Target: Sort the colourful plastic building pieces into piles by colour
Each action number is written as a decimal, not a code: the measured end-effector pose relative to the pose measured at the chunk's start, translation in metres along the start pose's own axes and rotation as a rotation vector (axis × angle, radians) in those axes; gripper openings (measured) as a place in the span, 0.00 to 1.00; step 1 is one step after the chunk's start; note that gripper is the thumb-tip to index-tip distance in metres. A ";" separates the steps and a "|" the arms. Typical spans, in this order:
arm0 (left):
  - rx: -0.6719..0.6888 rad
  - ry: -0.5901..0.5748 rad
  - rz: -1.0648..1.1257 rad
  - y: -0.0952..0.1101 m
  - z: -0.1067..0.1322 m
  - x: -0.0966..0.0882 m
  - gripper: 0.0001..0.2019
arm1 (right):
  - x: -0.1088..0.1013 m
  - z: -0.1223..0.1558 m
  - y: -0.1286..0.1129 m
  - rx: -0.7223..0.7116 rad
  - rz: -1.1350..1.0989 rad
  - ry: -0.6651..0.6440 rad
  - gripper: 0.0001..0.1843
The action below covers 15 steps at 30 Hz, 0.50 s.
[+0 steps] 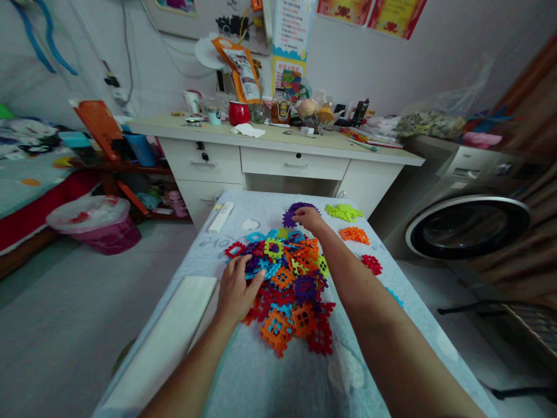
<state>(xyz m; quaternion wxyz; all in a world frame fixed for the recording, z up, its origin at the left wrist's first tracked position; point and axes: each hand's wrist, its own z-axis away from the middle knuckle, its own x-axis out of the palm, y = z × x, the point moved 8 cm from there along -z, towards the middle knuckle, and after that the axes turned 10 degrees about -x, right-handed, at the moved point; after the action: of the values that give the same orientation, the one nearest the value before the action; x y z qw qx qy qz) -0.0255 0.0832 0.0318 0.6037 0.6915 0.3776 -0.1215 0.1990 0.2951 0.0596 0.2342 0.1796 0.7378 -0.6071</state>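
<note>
Touching a Purple Pile and a Mixed Heap, One Hand at Each

On the cloth-covered table (265,208), a loose heap (284,278) of plastic lattice tiles lies in the middle, with red, orange, blue, purple and yellow-green pieces jumbled together. Beyond it and along the right side are small single-colour groups: a purple pile (289,218) at the far side, a yellow-green pile (343,212) to its right, then an orange pile (354,234), a red pile (371,265) and some blue tiles (395,296), partly hidden by the right forearm.

The right hand (310,219) is at the purple pile, its fingers bent together over the pieces; whether they pinch a tile or have let one go, I cannot tell. The left hand (238,284) lies at the left edge of the heap, thumb and fingers spread, with no tile clearly gripped.

Judging by the layout, separating by colour is well begun but far from finished. Each of the five colours has its own place, yet the heap looks larger than any group, and every colour appears in it.
</note>
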 end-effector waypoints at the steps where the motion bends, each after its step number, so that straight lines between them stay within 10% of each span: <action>1: 0.003 0.000 0.000 0.000 0.000 0.000 0.22 | -0.012 0.002 0.012 0.088 -0.162 0.098 0.04; 7: 0.015 -0.004 -0.004 -0.001 0.000 0.003 0.23 | -0.049 0.003 0.050 0.294 -0.406 0.386 0.09; 15: -0.002 -0.020 -0.015 -0.002 0.001 0.003 0.23 | -0.031 -0.024 0.048 0.288 -0.381 0.403 0.10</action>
<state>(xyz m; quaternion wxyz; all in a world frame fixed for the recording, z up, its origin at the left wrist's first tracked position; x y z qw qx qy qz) -0.0247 0.0836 0.0289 0.6072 0.6867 0.3770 -0.1327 0.2479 0.3290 0.0415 -0.0625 0.1863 0.6963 -0.6903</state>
